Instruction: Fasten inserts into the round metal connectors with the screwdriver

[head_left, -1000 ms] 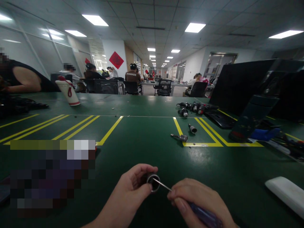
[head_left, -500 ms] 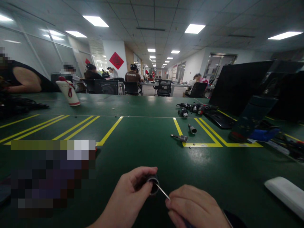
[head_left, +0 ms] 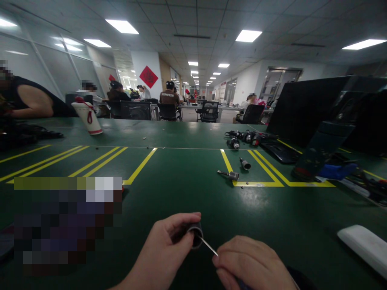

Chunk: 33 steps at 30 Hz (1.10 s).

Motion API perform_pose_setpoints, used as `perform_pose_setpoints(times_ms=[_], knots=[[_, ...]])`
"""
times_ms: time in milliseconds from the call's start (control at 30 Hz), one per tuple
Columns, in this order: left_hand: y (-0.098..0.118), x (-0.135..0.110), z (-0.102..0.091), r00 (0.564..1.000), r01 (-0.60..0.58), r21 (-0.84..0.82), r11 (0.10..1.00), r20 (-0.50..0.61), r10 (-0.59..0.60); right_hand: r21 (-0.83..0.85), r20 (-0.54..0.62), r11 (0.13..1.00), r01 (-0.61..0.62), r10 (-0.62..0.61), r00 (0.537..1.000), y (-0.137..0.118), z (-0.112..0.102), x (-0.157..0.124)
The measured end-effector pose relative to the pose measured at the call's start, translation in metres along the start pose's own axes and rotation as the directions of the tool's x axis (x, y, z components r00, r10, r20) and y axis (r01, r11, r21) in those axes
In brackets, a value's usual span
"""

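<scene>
My left hand (head_left: 165,251) is closed round a small black cylinder with a metal rim (head_left: 196,234), its open end turned toward my right hand. My right hand (head_left: 252,265) is closed on a thin screwdriver (head_left: 208,245), whose metal shaft points into the cylinder's opening. The screwdriver's handle is hidden under my fingers. Both hands hover low over the green table (head_left: 187,189) near its front edge.
Two small metal parts (head_left: 229,174) (head_left: 245,163) lie ahead by yellow floor-style lines. More parts (head_left: 242,138) sit further back. A white bottle (head_left: 88,117) stands at left, a laptop (head_left: 302,117) and tools at right, a white object (head_left: 364,246) near right. People sit beyond.
My right hand has dropped lower and drawn nearer, so the purple screwdriver handle is out of sight. The cylinder tilted slightly; the shaft stays at its opening.
</scene>
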<state>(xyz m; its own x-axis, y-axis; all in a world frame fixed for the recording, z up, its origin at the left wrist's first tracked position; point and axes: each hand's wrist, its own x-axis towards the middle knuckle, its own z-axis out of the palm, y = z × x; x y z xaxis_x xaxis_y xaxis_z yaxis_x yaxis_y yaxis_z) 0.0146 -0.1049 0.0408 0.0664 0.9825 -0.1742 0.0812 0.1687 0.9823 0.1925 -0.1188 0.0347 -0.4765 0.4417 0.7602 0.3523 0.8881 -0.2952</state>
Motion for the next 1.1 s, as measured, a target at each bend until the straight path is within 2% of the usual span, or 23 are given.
perform_pose_setpoints(times_ms=[233,500,567,667,733,800,900,967,1033,1100], knots=[[0.007,-0.003,0.003,0.999,0.041,0.01,0.999,-0.028,-0.041,0.012,0.022,1.0,-0.004,0.003,1.0,0.001,0.0,-0.002],[-0.006,-0.001,-0.001,1.0,0.02,-0.023,1.0,0.001,-0.02,-0.05,-0.004,0.999,-0.005,0.004,1.0,0.001,0.008,-0.004],[-0.004,-0.001,-0.001,1.0,0.029,-0.035,0.999,-0.005,-0.029,0.002,0.012,1.0,-0.022,0.022,1.0,0.002,0.007,-0.005],[0.003,-0.001,0.0,0.997,0.065,-0.055,0.996,-0.044,-0.068,0.155,-0.001,0.981,-0.113,0.114,0.993,0.006,0.005,-0.005],[0.007,-0.001,0.001,0.994,0.09,-0.068,0.994,-0.063,-0.094,0.266,-0.02,0.944,-0.196,0.208,0.978,0.008,0.005,-0.005],[0.008,-0.002,0.001,0.992,0.104,-0.092,0.99,-0.062,-0.11,0.362,0.003,0.876,-0.319,0.341,0.94,0.009,0.007,-0.006],[0.007,-0.002,0.001,0.991,0.112,-0.11,0.988,-0.06,-0.119,0.492,0.115,0.695,-0.525,0.545,0.83,0.009,0.009,-0.009],[0.006,-0.003,0.0,0.99,0.116,-0.104,0.988,-0.066,-0.124,0.544,0.185,0.589,-0.597,0.61,0.77,0.009,0.009,-0.01],[0.006,-0.003,0.0,0.989,0.123,-0.109,0.986,-0.065,-0.131,0.566,0.203,0.571,-0.596,0.603,0.771,0.009,0.008,-0.011],[0.008,-0.003,-0.001,0.988,0.124,-0.125,0.984,-0.073,-0.134,0.555,0.176,0.615,-0.56,0.571,0.802,0.008,0.007,-0.011]])
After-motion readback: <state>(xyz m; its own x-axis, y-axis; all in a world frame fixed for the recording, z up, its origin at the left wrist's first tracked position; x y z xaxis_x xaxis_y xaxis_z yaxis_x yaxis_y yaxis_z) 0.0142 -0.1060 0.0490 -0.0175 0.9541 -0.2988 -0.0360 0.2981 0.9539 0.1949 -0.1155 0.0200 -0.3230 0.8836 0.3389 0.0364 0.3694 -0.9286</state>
